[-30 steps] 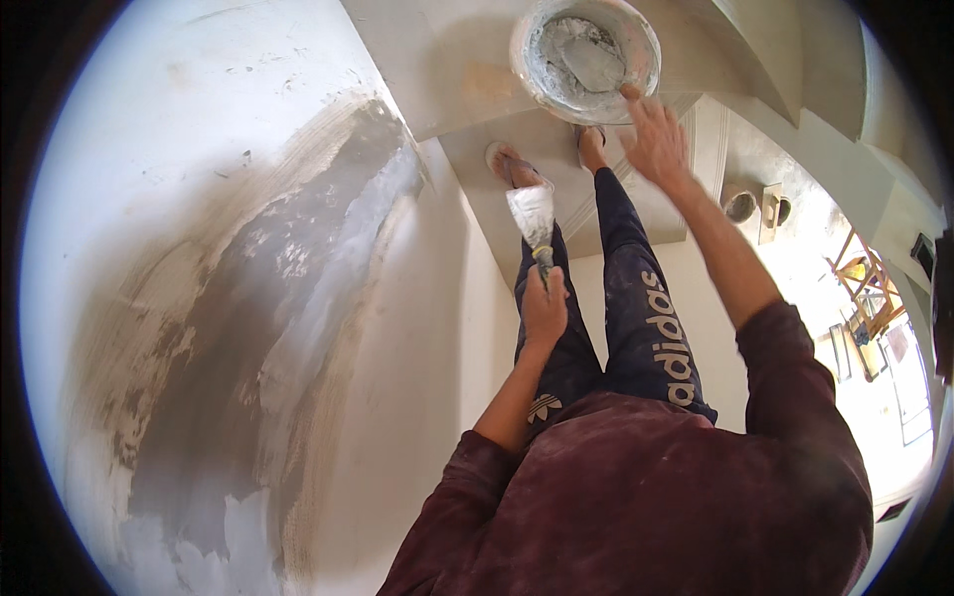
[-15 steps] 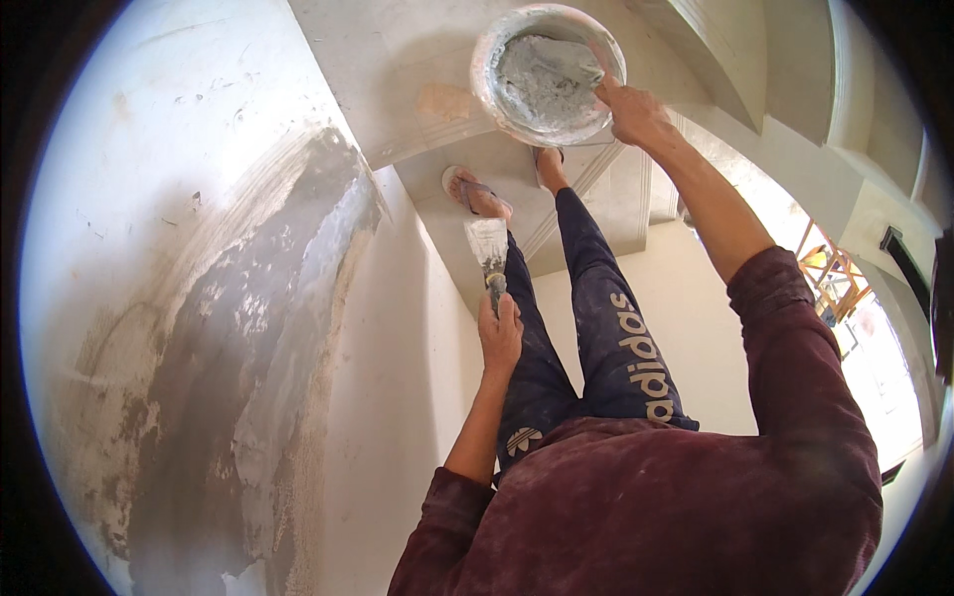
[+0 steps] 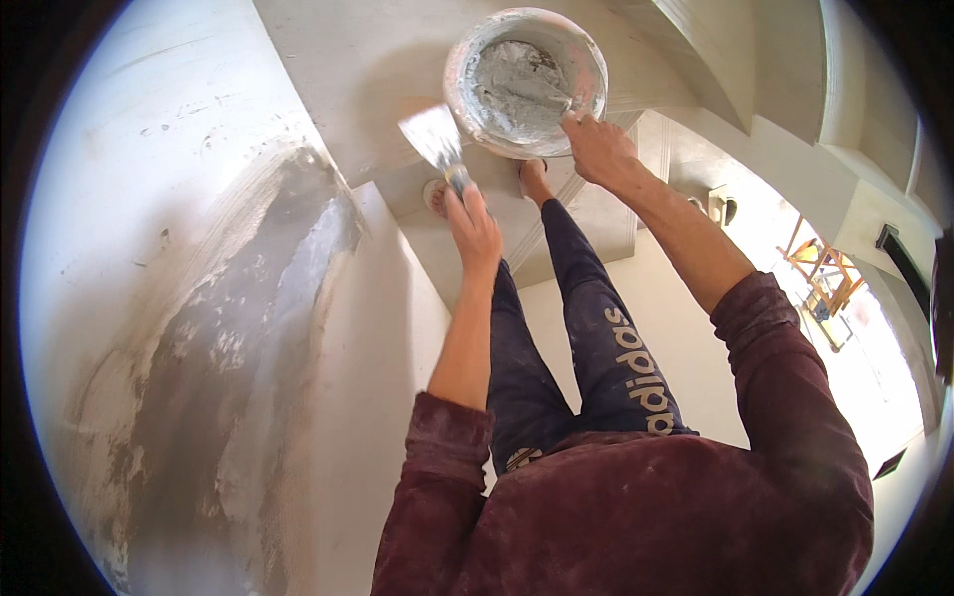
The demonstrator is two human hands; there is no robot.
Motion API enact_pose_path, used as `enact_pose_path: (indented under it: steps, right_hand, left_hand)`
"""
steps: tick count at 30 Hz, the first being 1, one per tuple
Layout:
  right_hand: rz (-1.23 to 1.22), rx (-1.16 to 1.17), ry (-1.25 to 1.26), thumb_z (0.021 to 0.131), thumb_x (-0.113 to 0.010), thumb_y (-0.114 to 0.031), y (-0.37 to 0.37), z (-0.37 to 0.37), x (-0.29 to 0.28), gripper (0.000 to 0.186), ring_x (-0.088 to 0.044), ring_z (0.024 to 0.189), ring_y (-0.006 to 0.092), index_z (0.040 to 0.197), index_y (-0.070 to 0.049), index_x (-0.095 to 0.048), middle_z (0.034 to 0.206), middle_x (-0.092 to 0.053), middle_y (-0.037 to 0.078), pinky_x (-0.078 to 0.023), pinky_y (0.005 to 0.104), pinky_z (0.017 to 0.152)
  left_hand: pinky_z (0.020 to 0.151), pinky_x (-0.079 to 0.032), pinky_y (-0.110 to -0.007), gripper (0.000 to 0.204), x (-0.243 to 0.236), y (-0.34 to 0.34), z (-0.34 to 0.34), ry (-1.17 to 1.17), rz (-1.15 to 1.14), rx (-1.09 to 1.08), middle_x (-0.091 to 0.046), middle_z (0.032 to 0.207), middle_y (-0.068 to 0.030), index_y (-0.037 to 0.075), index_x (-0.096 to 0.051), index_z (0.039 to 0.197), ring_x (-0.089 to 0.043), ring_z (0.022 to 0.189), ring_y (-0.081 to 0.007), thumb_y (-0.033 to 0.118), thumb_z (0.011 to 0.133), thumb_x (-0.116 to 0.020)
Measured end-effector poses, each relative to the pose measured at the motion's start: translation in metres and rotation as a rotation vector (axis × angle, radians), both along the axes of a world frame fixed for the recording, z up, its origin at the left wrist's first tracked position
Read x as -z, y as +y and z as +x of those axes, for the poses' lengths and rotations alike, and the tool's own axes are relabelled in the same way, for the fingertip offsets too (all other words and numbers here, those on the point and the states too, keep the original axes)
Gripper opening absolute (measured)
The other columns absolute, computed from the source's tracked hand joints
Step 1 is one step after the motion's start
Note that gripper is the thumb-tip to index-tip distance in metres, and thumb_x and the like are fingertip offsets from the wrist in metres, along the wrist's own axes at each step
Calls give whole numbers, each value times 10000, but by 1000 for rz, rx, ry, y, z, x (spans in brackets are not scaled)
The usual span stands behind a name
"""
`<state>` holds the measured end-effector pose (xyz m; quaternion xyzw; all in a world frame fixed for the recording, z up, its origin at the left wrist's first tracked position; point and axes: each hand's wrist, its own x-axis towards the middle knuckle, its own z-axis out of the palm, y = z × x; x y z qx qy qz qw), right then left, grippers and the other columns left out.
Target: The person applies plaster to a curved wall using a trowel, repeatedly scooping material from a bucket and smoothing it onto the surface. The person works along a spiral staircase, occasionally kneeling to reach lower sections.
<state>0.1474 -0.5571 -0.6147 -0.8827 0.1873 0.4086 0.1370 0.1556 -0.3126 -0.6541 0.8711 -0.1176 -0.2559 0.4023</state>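
We see the left hand (image 3: 475,236) with its fingers wrapped round the handle of a scraper (image 3: 433,137), the whitened blade pointing up and away, near the bucket's left side; whether they touch, we cannot tell. The right hand (image 3: 602,152) is closed on the end of a trowel (image 3: 542,93) at the bucket's near right rim, the blade lying in grey paste (image 3: 505,117). The bucket (image 3: 588,70) itself — round, pale, smeared — stands on a pale step (image 3: 348,89), just beyond our feet (image 3: 535,182). Below are our dark trousers (image 3: 621,338) and maroon top (image 3: 636,507). To the left, a white wall (image 3: 189,89) carries a long grey patch (image 3: 224,328) — streaky, ragged at its edges.
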Motion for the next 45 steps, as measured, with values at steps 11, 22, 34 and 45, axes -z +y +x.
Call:
enact_pose_path:
  steps: [11, 22, 34, 45]
  right_hand:
    - [45, -181, 37, 722, -594, -8, -36, 37, 0, 203, -691, 734, 393, 899, 66, -659, 815, -663, 272, -566, 452, 613]
    - [334, 95, 251, 692, -506, -15, -29, 55, 4, 214, -657, 536, 351, 735, 160, -623, 648, -627, 266, -520, 415, 420]
    - [736, 573, 216, 786, -577, -189, -66, 2, -27, 541, -544, 531, 193, 1281, 20, -516, 672, -518, 77, -446, 313, 438]
    - [525, 625, -414, 735, -694, -110, -44, -129, -50, 621, -585, 1116, 353, 1318, -46, -492, 1199, -598, 201, -450, 394, 970]
  left_hand:
    - [990, -377, -504, 349, 43, -58, 24, 318, -75, -165, -404, 1260, -371, -19, -395, 1261, -454, 1131, -513, -16, 912, -407]
    - [1044, -365, -482, 451, 56, -49, 16, 224, -88, -63, -338, 1340, -400, -39, -382, 1300, -404, 1222, -522, -73, 855, -450]
    - [955, -399, -321, 629, 33, -35, 44, 690, -278, -332, -431, 1385, -153, 14, -329, 1433, -487, 1174, -240, 473, 1003, -361]
    - [423, -352, -243, 375, -75, -24, 60, 987, -314, -360, -600, 868, -83, 6, -542, 1135, -464, 539, -93, 337, 1007, -420]
